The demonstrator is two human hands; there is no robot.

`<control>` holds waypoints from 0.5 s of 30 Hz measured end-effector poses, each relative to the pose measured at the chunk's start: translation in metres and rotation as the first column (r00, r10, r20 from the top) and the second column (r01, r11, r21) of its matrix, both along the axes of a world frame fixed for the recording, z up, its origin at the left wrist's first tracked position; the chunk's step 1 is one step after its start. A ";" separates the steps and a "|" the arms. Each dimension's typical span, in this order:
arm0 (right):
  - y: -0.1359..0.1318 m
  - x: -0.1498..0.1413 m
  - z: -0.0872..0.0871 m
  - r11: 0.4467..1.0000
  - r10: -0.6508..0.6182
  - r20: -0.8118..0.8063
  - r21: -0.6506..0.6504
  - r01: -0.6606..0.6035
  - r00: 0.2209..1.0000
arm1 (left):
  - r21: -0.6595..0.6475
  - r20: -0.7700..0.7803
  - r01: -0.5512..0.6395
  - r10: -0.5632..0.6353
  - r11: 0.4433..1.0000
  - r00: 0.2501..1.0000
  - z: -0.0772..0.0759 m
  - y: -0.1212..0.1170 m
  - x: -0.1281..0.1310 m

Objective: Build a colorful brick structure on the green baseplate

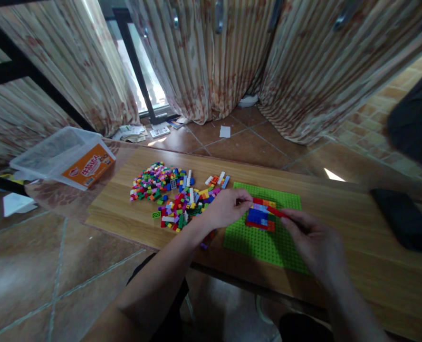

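Observation:
A green studded baseplate [239,240] lies on the wooden table. On it sits a block-built patch [257,217] of blue, lavender, red and orange bricks. My right hand [312,237] pinches one end of a long red brick [275,212], held over the patch's right side. My left hand [228,206] is at the patch's upper left corner, thumb and fingertips pressed together. Whether a small piece is between those fingertips is too small to make out. Left of the baseplate, a loose pile of mixed bricks [175,207] is partly hidden by my left hand and forearm.
A clear plastic bin [47,154] with an orange label stands beyond the table's left end. A black flat object [403,218] lies at the table's right. Curtains [211,61] hang behind, with papers [129,133] on the tiled floor.

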State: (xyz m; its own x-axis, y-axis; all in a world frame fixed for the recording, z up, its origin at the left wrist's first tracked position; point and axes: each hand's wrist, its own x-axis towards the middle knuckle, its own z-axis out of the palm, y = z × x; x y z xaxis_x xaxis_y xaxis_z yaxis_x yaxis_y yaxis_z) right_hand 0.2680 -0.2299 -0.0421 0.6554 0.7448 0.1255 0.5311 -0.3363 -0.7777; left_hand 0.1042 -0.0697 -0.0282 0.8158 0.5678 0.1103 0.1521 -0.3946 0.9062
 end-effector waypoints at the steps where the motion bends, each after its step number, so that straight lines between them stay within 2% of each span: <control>1: 0.000 -0.001 0.000 1.000 0.016 0.018 -0.010 -0.016 1.000 | 0.005 -0.006 0.007 -0.007 1.000 1.000 -0.001 0.000 0.000; 6: 0.001 -0.005 0.002 0.996 0.065 0.129 -0.070 -0.057 0.990 | 0.031 -0.034 0.050 -0.049 0.998 0.998 -0.001 -0.003 0.000; 10: 0.001 -0.010 0.006 0.994 0.075 0.232 -0.093 -0.055 0.970 | 0.052 -0.046 0.041 -0.039 0.998 0.998 0.000 -0.004 0.000; 15: 0.001 -0.019 0.010 0.984 0.128 0.216 -0.151 -0.096 0.968 | 0.047 -0.044 0.038 -0.036 0.998 0.998 -0.002 -0.003 0.001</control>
State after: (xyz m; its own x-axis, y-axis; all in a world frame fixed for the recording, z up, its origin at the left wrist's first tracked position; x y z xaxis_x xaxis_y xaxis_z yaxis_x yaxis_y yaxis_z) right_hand 0.2490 -0.2289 -0.0322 0.5337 0.8322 0.1505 0.7268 -0.3604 -0.5847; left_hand 0.1054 -0.0730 -0.0303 0.8409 0.5317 0.1009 0.1748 -0.4433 0.8792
